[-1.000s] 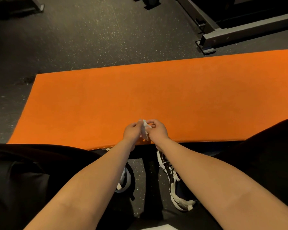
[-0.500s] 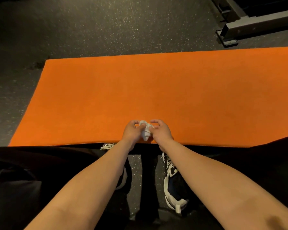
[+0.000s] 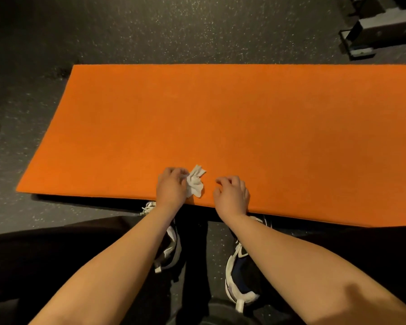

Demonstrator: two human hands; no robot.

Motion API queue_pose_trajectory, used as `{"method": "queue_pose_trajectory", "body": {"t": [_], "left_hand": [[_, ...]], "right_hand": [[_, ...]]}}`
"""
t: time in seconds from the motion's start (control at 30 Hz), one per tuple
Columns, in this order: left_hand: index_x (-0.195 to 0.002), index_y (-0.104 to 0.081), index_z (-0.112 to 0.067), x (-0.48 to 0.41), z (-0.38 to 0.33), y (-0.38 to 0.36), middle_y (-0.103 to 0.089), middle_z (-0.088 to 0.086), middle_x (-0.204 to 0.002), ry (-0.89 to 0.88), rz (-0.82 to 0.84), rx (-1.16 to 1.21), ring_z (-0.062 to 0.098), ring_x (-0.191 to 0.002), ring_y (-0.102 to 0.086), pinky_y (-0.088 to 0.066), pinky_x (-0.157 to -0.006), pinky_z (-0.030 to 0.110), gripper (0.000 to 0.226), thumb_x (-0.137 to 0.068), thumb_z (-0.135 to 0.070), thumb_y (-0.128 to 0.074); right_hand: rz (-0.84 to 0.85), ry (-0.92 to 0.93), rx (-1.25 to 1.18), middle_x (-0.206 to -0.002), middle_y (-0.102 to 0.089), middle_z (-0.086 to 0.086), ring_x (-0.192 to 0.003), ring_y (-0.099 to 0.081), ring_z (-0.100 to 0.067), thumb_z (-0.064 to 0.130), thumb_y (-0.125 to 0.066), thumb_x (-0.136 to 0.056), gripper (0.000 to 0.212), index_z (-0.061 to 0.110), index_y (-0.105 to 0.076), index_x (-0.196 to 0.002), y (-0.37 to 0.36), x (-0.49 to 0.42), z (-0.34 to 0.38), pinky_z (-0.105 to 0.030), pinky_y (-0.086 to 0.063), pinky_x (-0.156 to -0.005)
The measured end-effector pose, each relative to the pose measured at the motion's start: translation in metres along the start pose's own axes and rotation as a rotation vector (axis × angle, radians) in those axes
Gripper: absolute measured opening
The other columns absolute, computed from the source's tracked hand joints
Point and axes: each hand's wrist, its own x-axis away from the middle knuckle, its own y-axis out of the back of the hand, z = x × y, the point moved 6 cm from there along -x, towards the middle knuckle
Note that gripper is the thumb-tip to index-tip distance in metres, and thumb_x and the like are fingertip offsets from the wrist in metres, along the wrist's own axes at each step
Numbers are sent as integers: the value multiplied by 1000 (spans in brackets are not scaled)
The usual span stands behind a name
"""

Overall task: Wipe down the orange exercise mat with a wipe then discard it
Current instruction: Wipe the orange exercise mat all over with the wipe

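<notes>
The orange exercise mat (image 3: 220, 118) lies flat on the dark floor and stretches out past the right edge of the view. Near its front edge my left hand (image 3: 171, 186) pinches a crumpled white wipe (image 3: 195, 181), which hangs over the mat just right of the fingers. My right hand (image 3: 231, 195) hovers a short way to the right of the wipe, apart from it, with its fingers loosely curled and nothing in them.
Speckled black rubber flooring (image 3: 150, 31) surrounds the mat. A grey metal equipment frame (image 3: 373, 36) stands at the far right corner. My two sneakers (image 3: 239, 273) and dark-clad legs are just in front of the mat's near edge.
Both hands held the wipe together before. Now my right hand has let go and moved off to the right, the wipe has loosened out in my left hand, and the view has tilted down.
</notes>
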Motion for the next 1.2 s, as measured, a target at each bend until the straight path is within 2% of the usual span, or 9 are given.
{"method": "queue_pose_trajectory", "body": {"t": [0.13, 0.23, 0.33, 0.4, 0.5, 0.63, 0.83, 1.03, 1.2], "left_hand": [[-126, -63, -21, 20, -5, -20, -45, 5, -152, -216, -37, -392, 39, -130, -39, -26, -102, 55, 32, -102, -33, -45], [-150, -42, -12, 33, -21, -41, -38, 6, -158, -325, 101, -389, 37, -137, -37, -24, -111, 53, 52, -104, -33, -30], [-160, -12, -27, 51, -40, -61, -27, 2, -164, -461, 209, -300, 26, -149, -23, -10, -121, 51, 59, -104, -25, -28], [-159, -16, -35, 57, -48, -62, -22, 0, -166, -501, 181, -238, 23, -152, -17, -5, -122, 51, 62, -101, -19, -30], [-151, -42, -28, 54, -45, -62, -30, 0, -163, -553, 176, -244, 24, -151, -20, -6, -121, 46, 50, -103, -19, -39], [-152, -43, -26, 43, -31, -50, -39, -4, -158, -512, 204, -324, 14, -149, -29, -3, -124, 42, 47, -105, -28, -38], [-159, -23, -21, 34, -2, -29, -13, -3, -167, -220, 177, -370, 16, -155, 2, 13, -121, 48, 58, -106, -43, -18], [-161, -7, -23, 64, -42, -69, 6, -2, -169, -480, 398, -334, 15, -155, 4, 4, -123, 45, 60, -107, -24, -32], [-161, -4, -30, 58, -33, -63, 3, -4, -169, -471, 378, -436, 13, -155, 4, 6, -123, 48, 55, -109, -38, -22]], "right_hand": [[-31, 67, 40, -146, -44, 0, -138, -33, -23, 31, -44, -106, 37, 25, -56, -140, -9, 14, -6, -42, -23, -118], [-91, 35, 40, -147, -44, -2, -140, -31, -24, 29, -45, -106, 37, 23, -57, -140, -6, 20, -14, -42, -18, -119], [-96, 31, 24, -148, -45, -2, -142, -31, -24, 22, -45, -105, 39, 21, -55, -142, -2, 23, -21, -40, -16, -120], [-93, 39, 9, -148, -46, -2, -142, -32, -23, 19, -44, -105, 40, 17, -54, -143, -1, 23, -23, -39, -18, -120], [-80, 47, 4, -148, -46, -2, -142, -32, -24, 19, -43, -105, 40, 17, -53, -144, -3, 24, -23, -39, -20, -121], [-33, 70, 28, -153, -43, -4, -145, -29, -25, 22, -41, -107, 42, 16, -49, -147, -4, 23, -22, -41, -17, -123], [-15, 45, 67, -159, -36, -4, -150, -23, -23, 22, -37, -108, 44, 16, -43, -151, -3, 26, -16, -42, -7, -126], [57, -14, 42, -165, -26, -2, -154, -12, -20, 16, -37, -105, 51, 20, -36, -155, -4, 27, -15, -41, 1, -126], [97, 3, 82, -167, -22, 0, -156, -8, -20, 13, -43, -101, 62, 19, -24, -160, -4, 31, -11, -44, 1, -126]]}}
